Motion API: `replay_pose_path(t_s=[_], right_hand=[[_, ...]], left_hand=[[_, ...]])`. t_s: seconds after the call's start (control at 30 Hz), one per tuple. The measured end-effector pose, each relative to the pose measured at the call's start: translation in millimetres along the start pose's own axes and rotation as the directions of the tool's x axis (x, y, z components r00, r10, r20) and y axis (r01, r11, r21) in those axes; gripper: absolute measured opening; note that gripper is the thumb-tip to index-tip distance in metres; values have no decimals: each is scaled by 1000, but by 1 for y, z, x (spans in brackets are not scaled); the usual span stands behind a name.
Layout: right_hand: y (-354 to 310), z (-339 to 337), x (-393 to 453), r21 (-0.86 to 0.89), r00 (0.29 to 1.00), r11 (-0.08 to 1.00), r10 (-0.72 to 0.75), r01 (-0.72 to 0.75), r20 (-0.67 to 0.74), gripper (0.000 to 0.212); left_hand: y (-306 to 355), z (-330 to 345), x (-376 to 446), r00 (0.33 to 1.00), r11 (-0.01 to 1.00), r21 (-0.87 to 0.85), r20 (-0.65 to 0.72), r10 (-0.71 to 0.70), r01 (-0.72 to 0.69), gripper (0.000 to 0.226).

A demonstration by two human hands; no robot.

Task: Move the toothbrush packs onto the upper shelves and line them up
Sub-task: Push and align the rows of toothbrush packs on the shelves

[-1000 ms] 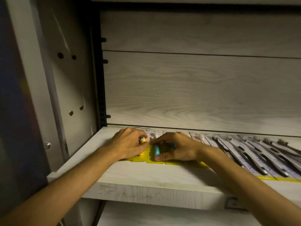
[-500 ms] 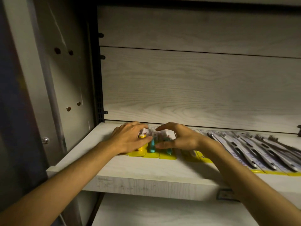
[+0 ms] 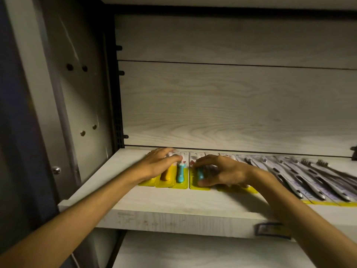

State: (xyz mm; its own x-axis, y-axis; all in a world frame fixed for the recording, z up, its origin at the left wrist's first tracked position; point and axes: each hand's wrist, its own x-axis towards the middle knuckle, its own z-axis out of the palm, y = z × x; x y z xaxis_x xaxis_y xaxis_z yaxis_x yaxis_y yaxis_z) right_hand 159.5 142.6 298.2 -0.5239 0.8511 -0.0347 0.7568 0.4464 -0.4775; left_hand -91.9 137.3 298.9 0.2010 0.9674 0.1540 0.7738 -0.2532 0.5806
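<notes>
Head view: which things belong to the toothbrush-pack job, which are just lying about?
Job:
- yellow-backed packs, under both hands
- grey toothbrush packs, in a row to the right
- shelf
- left hand, right hand

Just there:
- shelf label
- lower shelf

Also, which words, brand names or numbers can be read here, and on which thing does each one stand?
None can be read.
Grey toothbrush packs: faint purple print, too blurred to read.
Yellow toothbrush packs: no print that can be read.
Label holder on the shelf front edge: too dark and blurred.
</notes>
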Motion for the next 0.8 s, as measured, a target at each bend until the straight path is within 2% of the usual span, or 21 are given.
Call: replay_pose_path(t_s=[0.07, 0.2, 0.37, 0.57, 0.7, 0.8], right_hand=[[-1, 0, 0, -6, 1000, 1000, 6, -6, -14, 65], [-2, 1, 1, -13, 1000, 1000, 6, -6, -31, 67], [1, 3, 4, -20, 997, 1000, 22, -23, -71, 77], [2, 3, 6, -15, 998, 1000, 23, -24, -59, 78], [2, 3, 6, -26, 998, 1000, 9, -11, -69, 73], [3, 2, 6, -53, 997, 999, 1, -5, -74, 73]], left_hand=[[-4, -1, 0, 1000, 997, 72, -14, 5, -4, 79], [-11, 4, -2, 993, 975, 187, 38, 115, -120, 82], [-13, 16, 0, 965, 927, 275, 127, 228, -255, 57], [-12, 16, -2, 968, 922, 294, 89, 236, -252, 42], [-14, 15, -3, 961, 916, 293, 119, 250, -275, 45], [-18, 13, -5, 949, 895, 330, 197, 247, -301, 55]])
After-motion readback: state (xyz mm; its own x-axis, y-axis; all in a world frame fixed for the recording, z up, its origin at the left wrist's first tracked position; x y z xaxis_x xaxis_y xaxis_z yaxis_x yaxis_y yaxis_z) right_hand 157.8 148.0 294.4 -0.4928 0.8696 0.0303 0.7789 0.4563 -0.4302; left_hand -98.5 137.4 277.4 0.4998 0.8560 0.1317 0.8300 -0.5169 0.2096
